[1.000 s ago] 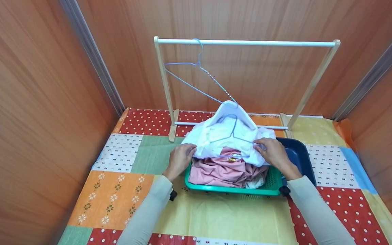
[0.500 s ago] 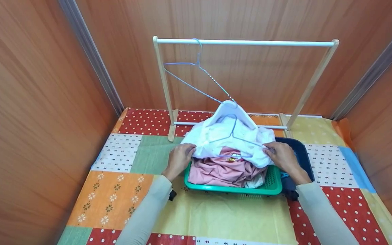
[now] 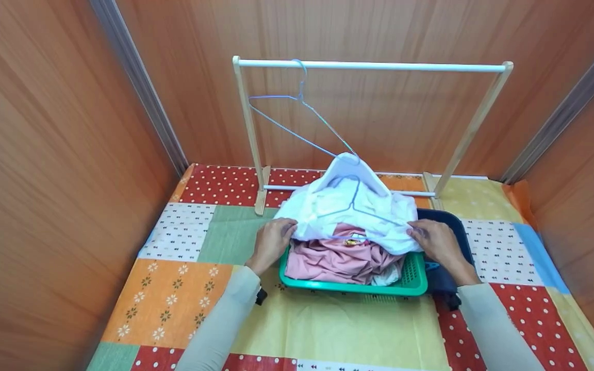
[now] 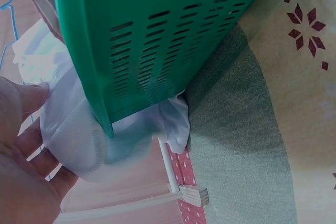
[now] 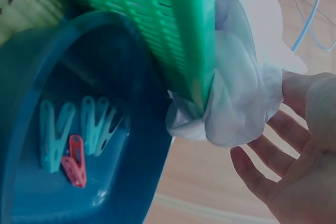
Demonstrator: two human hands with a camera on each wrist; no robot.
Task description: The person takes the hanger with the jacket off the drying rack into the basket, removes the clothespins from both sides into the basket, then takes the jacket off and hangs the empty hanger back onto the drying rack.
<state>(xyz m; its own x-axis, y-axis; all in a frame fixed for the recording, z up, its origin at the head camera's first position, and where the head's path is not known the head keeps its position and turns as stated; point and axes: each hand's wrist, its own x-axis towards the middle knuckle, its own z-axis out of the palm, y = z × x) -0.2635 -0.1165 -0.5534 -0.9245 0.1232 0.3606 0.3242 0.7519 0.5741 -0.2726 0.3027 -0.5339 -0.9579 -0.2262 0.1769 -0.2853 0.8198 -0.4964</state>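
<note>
A white collared shirt (image 3: 317, 198) lies spread over the back of a green basket (image 3: 348, 287) in the head view. On it rests a blue wire hanger (image 3: 352, 198), hook toward the collar, its arms reaching out to either side. My left hand (image 3: 271, 242) pinches the shirt's left edge; in the left wrist view, thumb and fingers hold the white cloth beside the basket. At the opposite edge, my right hand (image 3: 436, 242) pinches the shirt between thumb and fingers near the hanger's right end. A crumpled pink garment (image 3: 333, 260) fills the front of the basket.
Behind the basket stands a clothes rack (image 3: 400, 66) with a second blue hanger (image 3: 302, 136) on its left part. A dark blue tub (image 5: 113, 182) sits right of the basket, holding several clothes pegs (image 5: 51, 135). A patchwork cloth (image 3: 173, 293) covers the surface between wooden walls.
My right hand has moved right and slightly down along the shirt, uncovering more of the hanger's right arm. My left hand has stayed at the left edge.
</note>
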